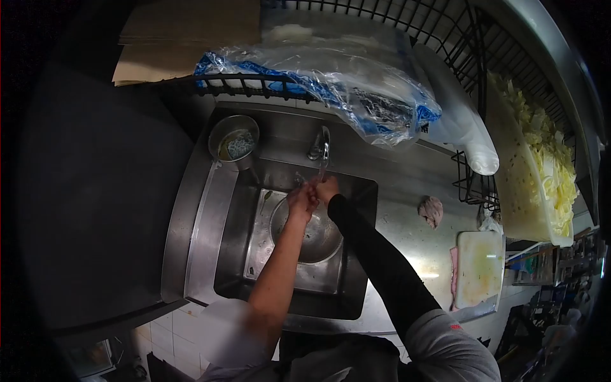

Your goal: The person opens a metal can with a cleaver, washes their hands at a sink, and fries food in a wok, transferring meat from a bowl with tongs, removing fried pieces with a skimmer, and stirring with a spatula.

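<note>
Close together under the faucet [325, 148], my left hand [301, 202] and my right hand [327, 190] touch each other, with fingers curled. Water seems to run from the spout onto them. Whatever may lie between the fingers is hidden from this angle. Below the hands, a round metal bowl [312, 245] sits in the steel sink [232, 267]. A black sleeve covers my right forearm, while the left one is bare.
Left of the faucet stands a metal pot [219, 141] with a scrubber [240, 145] inside. A crumpled cloth [431, 211] and a stained cutting board [478, 267] lie on the right counter. Plastic bags [344, 70] fill the overhead rack, near a tub of chopped cabbage [552, 184].
</note>
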`<state>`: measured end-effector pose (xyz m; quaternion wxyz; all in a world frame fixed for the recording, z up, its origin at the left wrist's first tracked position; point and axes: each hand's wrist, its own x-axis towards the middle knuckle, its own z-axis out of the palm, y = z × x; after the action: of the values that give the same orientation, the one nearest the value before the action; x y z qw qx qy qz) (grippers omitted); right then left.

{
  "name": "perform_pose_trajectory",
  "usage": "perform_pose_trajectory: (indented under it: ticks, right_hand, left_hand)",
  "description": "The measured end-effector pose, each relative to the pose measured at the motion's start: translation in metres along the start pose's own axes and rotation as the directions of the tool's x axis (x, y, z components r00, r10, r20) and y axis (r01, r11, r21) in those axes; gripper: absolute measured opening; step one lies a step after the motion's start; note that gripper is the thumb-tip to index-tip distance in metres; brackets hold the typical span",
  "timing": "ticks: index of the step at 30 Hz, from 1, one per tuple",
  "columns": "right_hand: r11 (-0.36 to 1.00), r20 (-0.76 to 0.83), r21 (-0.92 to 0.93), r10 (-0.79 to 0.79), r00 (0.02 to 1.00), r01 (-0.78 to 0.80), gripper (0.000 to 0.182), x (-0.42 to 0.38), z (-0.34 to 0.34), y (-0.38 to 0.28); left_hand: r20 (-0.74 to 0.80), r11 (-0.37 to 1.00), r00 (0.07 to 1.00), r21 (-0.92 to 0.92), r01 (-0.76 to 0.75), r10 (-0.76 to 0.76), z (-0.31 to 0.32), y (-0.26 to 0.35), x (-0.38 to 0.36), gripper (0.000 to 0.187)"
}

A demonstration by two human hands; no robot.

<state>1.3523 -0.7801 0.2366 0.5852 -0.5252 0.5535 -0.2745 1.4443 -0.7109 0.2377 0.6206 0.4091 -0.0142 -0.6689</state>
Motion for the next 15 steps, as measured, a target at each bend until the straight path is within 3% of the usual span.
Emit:
perform_pose_trajectory:
  ticks: [1, 2, 4, 6, 8, 10, 11, 12, 13, 14, 15]
  right_hand:
    - [1.0, -0.006, 0.008, -0.002, 1.0, 0.002, 0.023, 0.005, 0.001, 0.001]
    - [0.999, 0.015, 0.031, -0.03, 0.999, 0.03, 0.026, 0.009, 0.001, 0.004]
    - [0.997, 0.013, 0.06, -0.048, 0.999, 0.047, 0.029, -0.002, -0.01, 0.004]
    - [0.861, -0.137, -0.497, -0.204, 0.969, 0.111, 0.028, -0.035, -0.036, -0.018]
    - [0.7, -0.071, -0.697, -0.279, 0.958, 0.152, 0.025, -0.061, -0.081, 0.009]
    - [0.454, 0.213, -0.83, -0.279, 0.937, 0.324, 0.019, -0.103, -0.144, 0.06]
    - [0.615, 0.096, -0.707, -0.407, 0.908, 0.35, 0.019, -0.14, -0.175, 0.072]
    - [0.629, -0.053, -0.738, -0.415, 0.908, 0.244, 0.023, -0.192, -0.199, 0.065]
    - [0.648, -0.196, -0.75, -0.412, 0.89, 0.134, 0.026, -0.232, -0.229, 0.087]
    - [0.676, -0.321, -0.737, -0.369, 0.872, 0.015, 0.025, -0.281, -0.257, 0.104]
    - [0.7, -0.451, -0.706, -0.326, 0.831, -0.109, 0.025, -0.334, -0.282, 0.12]
  left_hand:
    - [-0.141, 0.999, 0.99, 0.044, -0.023, 0.029, 0.001, 0.002, -0.002, 0.007]
    - [-0.136, 0.998, 0.99, 0.054, -0.018, 0.025, 0.005, 0.001, -0.003, 0.007]
    - [-0.139, 0.89, 0.944, 0.397, -0.223, 0.299, 0.014, -0.01, -0.006, 0.003]
    - [-0.08, 0.88, 0.951, 0.408, -0.242, 0.298, 0.02, -0.028, 0.009, 0.004]
    - [-0.011, 0.87, 0.955, 0.415, -0.266, 0.297, 0.04, -0.035, 0.017, 0.006]
    - [-0.051, 0.944, 0.998, 0.328, -0.019, 0.038, 0.069, -0.033, 0.012, 0.016]
    - [-0.049, 0.964, 0.994, 0.253, -0.08, 0.095, 0.073, -0.038, 0.021, 0.02]
    - [-0.041, 0.976, 0.989, 0.175, -0.133, 0.142, 0.072, -0.046, 0.039, 0.025]
    - [0.093, 0.992, 0.989, 0.024, -0.121, 0.118, 0.05, -0.055, 0.072, 0.029]
    - [0.341, 0.972, 0.911, -0.067, -0.223, 0.233, 0.047, -0.05, 0.061, 0.029]
    - [0.373, 0.953, 0.878, -0.064, -0.297, 0.299, 0.051, -0.046, 0.061, 0.025]
